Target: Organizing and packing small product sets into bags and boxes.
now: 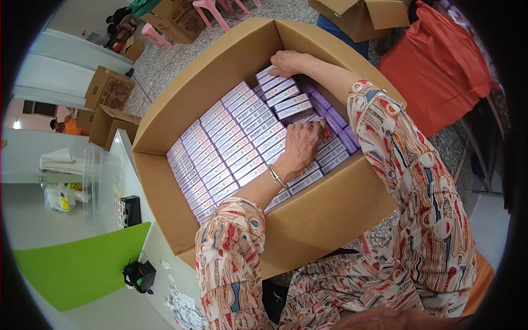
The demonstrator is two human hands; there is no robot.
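A large open cardboard carton stands before me, holding rows of small white-and-purple boxes packed on edge. On the right side of the carton, a short row of the same boxes sits a little raised and tilted. My right hand is closed over the far end of that row. At its near end my left hand curls its fingers against the boxes, with fingertips partly hidden. Purple boxes show beneath and to the right of the raised row.
A white table with a green panel, a black dispenser and paper scraps is at left. A red plastic sheet hangs at right. More cartons and a pink stool stand on the speckled floor behind.
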